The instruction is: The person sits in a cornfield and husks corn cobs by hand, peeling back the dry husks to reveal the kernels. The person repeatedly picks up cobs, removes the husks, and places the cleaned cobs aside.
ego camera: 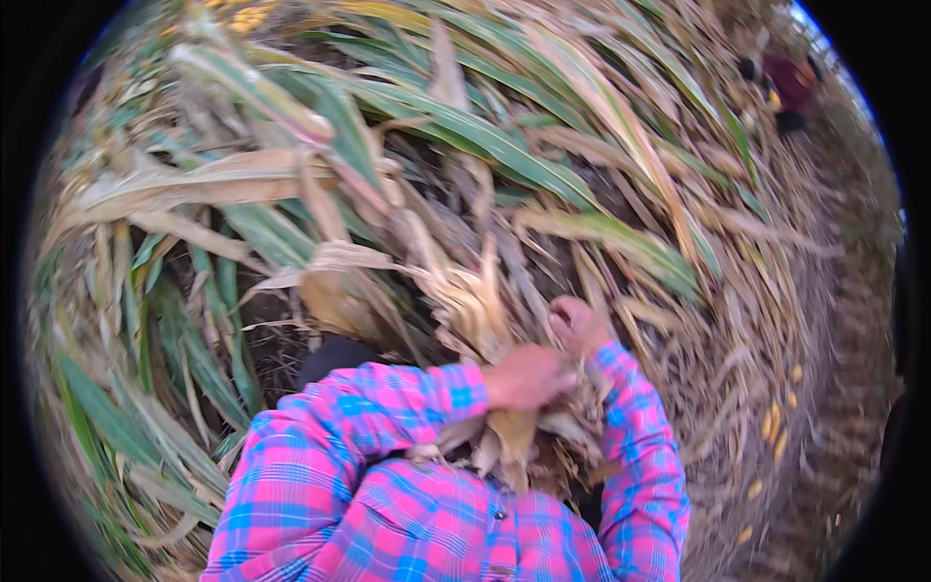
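Both my hands are near each other in front of my chest, over dry corn husks (513,440). My left hand (529,378) reaches in from the left side, its back turned up, just below a bunch of peeled pale husk (473,313). Blur and its own back hide the fingers, so its grip cannot be made out. A little above and to the right, my right hand (578,326) has its fingers curled in; whether something lies inside them is not clear. Cut corn stalks with green and dry leaves (480,142) spread out before me.
Yellow corn ears lie scattered on the ground at the right (774,425), and a pile of yellow ears (251,16) shows at the top left. A person in dark red (789,84) is far off at the top right. Bare soil (847,364) runs along the right rim.
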`<state>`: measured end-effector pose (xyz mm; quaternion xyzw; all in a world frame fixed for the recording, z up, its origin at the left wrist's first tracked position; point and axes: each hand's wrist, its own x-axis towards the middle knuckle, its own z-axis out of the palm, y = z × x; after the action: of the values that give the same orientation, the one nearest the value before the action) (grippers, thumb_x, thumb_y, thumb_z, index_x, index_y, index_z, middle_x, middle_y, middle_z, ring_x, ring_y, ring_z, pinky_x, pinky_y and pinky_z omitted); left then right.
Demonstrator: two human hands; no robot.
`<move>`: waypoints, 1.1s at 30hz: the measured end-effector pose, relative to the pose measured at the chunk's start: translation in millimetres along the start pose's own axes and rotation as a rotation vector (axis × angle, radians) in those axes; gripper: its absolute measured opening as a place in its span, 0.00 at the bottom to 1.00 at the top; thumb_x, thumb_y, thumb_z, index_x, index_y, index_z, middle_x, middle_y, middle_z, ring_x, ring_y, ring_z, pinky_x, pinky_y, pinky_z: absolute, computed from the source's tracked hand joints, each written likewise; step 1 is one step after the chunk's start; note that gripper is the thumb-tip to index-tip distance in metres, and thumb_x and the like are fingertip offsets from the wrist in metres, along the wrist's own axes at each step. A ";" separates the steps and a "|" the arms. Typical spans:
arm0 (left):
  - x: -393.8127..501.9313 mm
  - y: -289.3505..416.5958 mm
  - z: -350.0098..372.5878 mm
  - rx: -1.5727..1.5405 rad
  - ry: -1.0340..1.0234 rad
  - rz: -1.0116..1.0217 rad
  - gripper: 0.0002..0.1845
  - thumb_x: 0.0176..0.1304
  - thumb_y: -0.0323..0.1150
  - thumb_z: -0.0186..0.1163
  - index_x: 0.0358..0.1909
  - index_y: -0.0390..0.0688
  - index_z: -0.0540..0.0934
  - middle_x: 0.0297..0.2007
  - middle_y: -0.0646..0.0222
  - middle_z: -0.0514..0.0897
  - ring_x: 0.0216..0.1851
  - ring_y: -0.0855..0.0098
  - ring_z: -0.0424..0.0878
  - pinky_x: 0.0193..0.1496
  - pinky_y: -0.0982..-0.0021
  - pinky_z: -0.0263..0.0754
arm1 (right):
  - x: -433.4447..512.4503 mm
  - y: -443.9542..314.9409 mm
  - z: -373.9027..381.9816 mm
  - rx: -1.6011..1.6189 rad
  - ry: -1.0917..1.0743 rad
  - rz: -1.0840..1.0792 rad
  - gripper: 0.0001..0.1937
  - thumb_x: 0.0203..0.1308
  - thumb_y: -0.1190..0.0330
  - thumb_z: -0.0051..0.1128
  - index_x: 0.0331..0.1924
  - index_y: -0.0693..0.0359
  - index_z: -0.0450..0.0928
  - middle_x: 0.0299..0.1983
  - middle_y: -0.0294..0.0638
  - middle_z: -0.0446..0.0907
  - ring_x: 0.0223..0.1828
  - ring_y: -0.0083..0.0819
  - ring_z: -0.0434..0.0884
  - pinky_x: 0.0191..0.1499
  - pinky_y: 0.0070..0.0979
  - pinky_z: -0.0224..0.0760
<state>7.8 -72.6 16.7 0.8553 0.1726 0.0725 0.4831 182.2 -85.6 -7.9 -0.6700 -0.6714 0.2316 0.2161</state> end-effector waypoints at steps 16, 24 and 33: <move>7.0 17.2 8.5 -0.154 -0.163 0.154 0.22 0.57 0.45 0.54 0.36 0.32 0.74 0.32 0.48 0.78 0.39 0.49 0.77 0.42 0.55 0.70 | -13.4 21.5 61.0 0.417 -0.435 0.548 0.22 0.55 0.56 0.59 0.42 0.70 0.76 0.31 0.39 0.78 0.35 0.30 0.76 0.35 0.28 0.70; 34.8 -1.5 -76.4 -0.662 0.232 0.148 0.08 0.56 0.33 0.59 0.34 0.40 0.76 0.30 0.76 0.75 0.35 0.81 0.72 0.40 0.75 0.70 | -88.2 -19.0 45.8 -0.130 0.247 0.340 0.25 0.33 0.50 0.71 0.24 0.62 0.72 0.23 0.54 0.78 0.26 0.48 0.79 0.29 0.39 0.72; 67.8 -91.2 -87.1 -0.847 1.014 -0.471 0.23 0.61 0.42 0.54 0.53 0.37 0.69 0.50 0.56 0.75 0.51 0.64 0.72 0.53 0.67 0.65 | -140.1 -58.3 45.2 -0.258 0.471 0.269 0.24 0.33 0.54 0.71 0.21 0.62 0.68 0.19 0.52 0.74 0.21 0.53 0.75 0.25 0.43 0.68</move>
<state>25.0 65.1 -18.4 0.3942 0.5142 0.4168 0.6375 109.7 -226.3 -6.2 -0.8101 -0.5320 0.0092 0.2463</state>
